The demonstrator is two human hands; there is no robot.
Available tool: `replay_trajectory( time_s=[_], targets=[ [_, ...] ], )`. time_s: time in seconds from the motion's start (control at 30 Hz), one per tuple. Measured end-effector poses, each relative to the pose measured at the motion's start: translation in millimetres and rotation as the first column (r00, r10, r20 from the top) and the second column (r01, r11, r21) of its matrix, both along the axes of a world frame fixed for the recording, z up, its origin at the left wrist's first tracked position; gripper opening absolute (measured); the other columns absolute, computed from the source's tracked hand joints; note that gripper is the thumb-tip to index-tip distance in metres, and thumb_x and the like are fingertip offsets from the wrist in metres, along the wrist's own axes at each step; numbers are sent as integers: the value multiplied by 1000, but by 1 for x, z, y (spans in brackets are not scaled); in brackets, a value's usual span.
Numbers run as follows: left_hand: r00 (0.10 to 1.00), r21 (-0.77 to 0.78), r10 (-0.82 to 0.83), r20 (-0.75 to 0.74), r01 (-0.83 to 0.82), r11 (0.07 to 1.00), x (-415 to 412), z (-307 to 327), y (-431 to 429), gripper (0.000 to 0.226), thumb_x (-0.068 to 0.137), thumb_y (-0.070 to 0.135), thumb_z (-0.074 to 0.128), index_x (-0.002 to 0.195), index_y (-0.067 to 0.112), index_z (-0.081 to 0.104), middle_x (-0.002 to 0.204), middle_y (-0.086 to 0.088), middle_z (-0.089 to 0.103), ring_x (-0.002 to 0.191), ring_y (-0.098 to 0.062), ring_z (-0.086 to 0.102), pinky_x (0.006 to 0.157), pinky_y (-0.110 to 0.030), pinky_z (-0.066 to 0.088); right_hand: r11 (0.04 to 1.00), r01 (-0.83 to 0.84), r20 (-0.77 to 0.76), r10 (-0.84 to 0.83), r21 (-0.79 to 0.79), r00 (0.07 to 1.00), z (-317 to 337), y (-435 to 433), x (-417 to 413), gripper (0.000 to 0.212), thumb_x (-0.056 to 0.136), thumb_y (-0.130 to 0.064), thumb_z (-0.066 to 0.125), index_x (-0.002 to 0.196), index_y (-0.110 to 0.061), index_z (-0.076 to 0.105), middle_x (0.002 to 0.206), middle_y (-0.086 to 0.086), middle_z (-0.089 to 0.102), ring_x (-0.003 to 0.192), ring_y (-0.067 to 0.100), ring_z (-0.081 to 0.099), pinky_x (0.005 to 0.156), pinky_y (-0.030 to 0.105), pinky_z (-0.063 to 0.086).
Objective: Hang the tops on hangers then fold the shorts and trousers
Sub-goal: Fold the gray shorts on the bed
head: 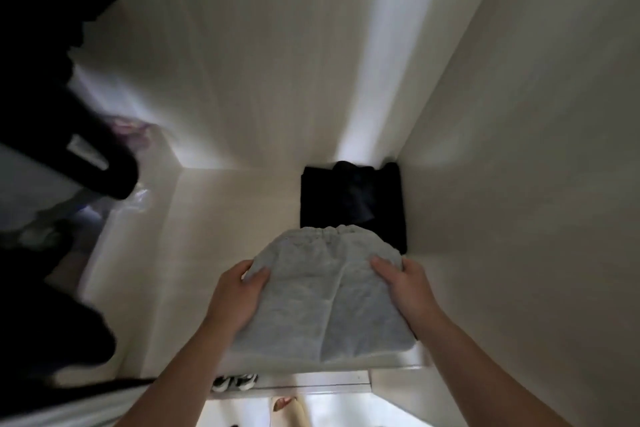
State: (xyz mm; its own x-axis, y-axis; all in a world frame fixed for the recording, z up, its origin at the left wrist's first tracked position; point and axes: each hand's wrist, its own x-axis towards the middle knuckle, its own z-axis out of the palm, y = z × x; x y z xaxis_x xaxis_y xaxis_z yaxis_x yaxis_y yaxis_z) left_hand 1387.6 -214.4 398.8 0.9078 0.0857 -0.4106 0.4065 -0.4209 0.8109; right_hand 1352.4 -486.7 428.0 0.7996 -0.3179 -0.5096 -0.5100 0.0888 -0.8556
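Folded light grey shorts point(325, 295) with an elastic waistband are held over the wardrobe shelf point(221, 218), waistband pointing away from me. My left hand point(235, 295) grips their left edge and my right hand point(405, 288) grips their right edge. Just behind them, a folded black garment point(353, 201) lies in the shelf's back right corner. The grey shorts overlap its near edge. Dark tops point(45, 107) hang at the left, blurred.
White wardrobe walls rise at the back and at the right point(519, 149). A clear plastic bag point(138, 198) sits at the left behind the hanging clothes. Below the shelf's front edge are shoes point(235, 381) on the floor.
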Motion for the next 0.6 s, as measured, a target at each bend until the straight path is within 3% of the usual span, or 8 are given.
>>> replay_trajectory(
  time_s=[0.17, 0.23, 0.33, 0.43, 0.5, 0.57, 0.6],
  targets=[
    [996, 33, -58, 71, 56, 998, 82, -36, -32, 10, 95, 20, 65, 91, 28, 70, 89, 6, 71, 90, -20, 67, 74, -31, 48, 994, 24, -9, -25, -110, 1000, -24, -28, 73, 17, 90, -26, 72, 101, -13, 75, 87, 2, 78, 78, 16, 74, 64, 22, 54],
    [986, 48, -83, 143, 77, 996, 114, -45, -50, 10, 95, 22, 63, 88, 26, 68, 83, 9, 68, 86, -20, 66, 67, -24, 45, 980, 51, 42, -43, -194, 998, -30, -41, 104, 17, 91, -24, 72, 102, -12, 75, 88, 0, 76, 73, 4, 72, 60, 15, 52],
    [975, 66, -82, 209, 69, 995, 154, -56, -79, 19, 97, 31, 58, 109, 20, 68, 100, 3, 70, 96, -23, 63, 73, -30, 43, 947, 101, 113, -69, -307, 991, -36, -61, 143, 13, 93, -27, 68, 103, -19, 71, 89, -11, 71, 66, -10, 65, 53, 7, 46],
    [981, 97, -101, 164, 86, 992, 179, -73, -104, 38, 97, 35, 56, 133, 21, 55, 119, -2, 66, 105, -27, 60, 82, -32, 41, 859, 105, 76, -78, -501, 994, -53, -80, 170, 24, 95, -26, 62, 114, -14, 68, 102, 3, 71, 95, 18, 68, 74, 22, 48],
    [989, 135, -146, 28, 141, 981, 184, -88, -115, 55, 95, 33, 57, 146, 24, 39, 131, -9, 59, 110, -30, 57, 87, -36, 43, 774, -29, -64, -15, -632, 998, -70, -81, 174, 39, 95, -18, 60, 133, -8, 58, 126, 14, 63, 119, 31, 58, 92, 29, 44],
    [982, 313, -168, -81, 185, 931, 179, -102, -123, 71, 93, 36, 59, 154, 25, 25, 146, -11, 44, 128, -35, 45, 101, -45, 39, 675, -174, -138, 108, -717, 985, -89, -72, 168, 57, 95, -12, 60, 148, -4, 42, 147, 18, 47, 137, 32, 42, 112, 35, 33],
    [982, 432, -182, -56, 188, 882, 173, -107, -126, 74, 93, 39, 59, 156, 26, 22, 153, -11, 36, 136, -36, 37, 107, -48, 34, 610, -202, -131, 159, -766, 979, -98, -66, 163, 60, 95, -11, 60, 150, -5, 38, 153, 17, 39, 142, 31, 35, 118, 38, 26]
  ],
)
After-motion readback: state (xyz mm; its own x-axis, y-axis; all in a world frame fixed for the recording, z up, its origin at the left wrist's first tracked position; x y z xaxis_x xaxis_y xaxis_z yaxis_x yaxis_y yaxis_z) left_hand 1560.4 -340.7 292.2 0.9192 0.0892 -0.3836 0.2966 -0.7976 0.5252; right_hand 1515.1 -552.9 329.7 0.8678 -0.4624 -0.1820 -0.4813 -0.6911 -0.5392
